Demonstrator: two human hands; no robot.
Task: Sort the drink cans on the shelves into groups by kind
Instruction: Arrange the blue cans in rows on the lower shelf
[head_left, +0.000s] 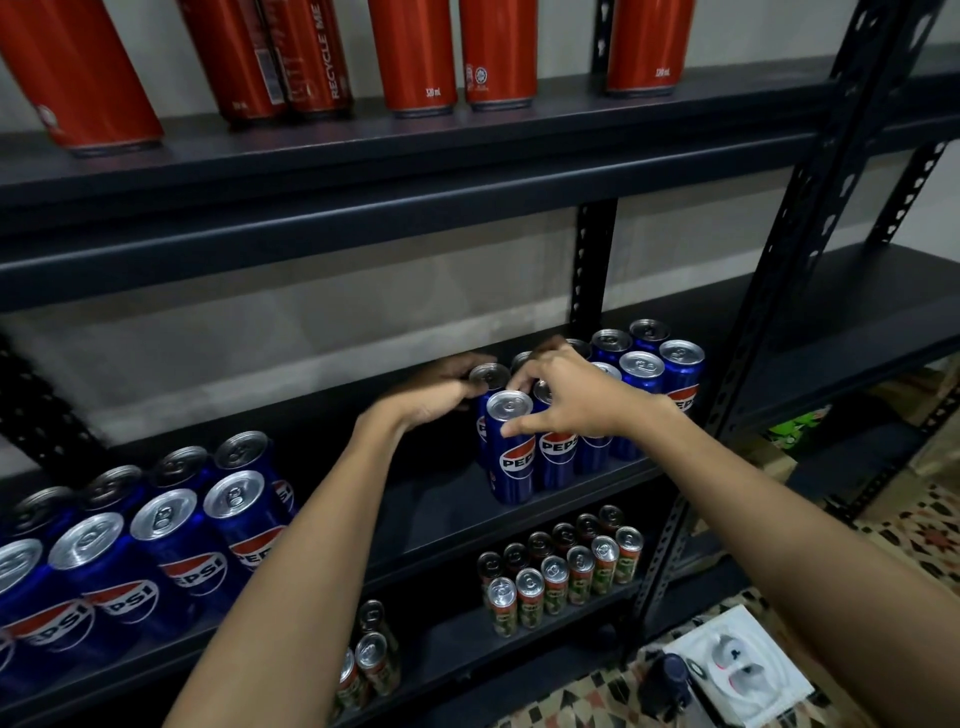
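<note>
Blue slim cans with silver tops and a red-white-blue "PEPSI" globe are standing in two groups on the middle shelf (447, 499): a right cluster (644, 384) at frame centre-right and a left cluster (171, 530) at lower left. The left hand (441, 392) is curling its fingers around a rear can (489, 375) at the right cluster's left edge. The right hand (566, 397) is pinching the rim of the front can (511, 447), thumb on its near side, fingers reaching over neighbouring tops.

Red cans (415, 57) are lining the top shelf; readable: "RECYCLE ME", "320 mL". Green-and-red patterned cans (566, 566) are sitting on the lower shelf; their labels are too small to read. A black slotted upright (795, 291) is crossing the right of frame. A white packet (737, 665) is lying on patterned floor at lower right.
</note>
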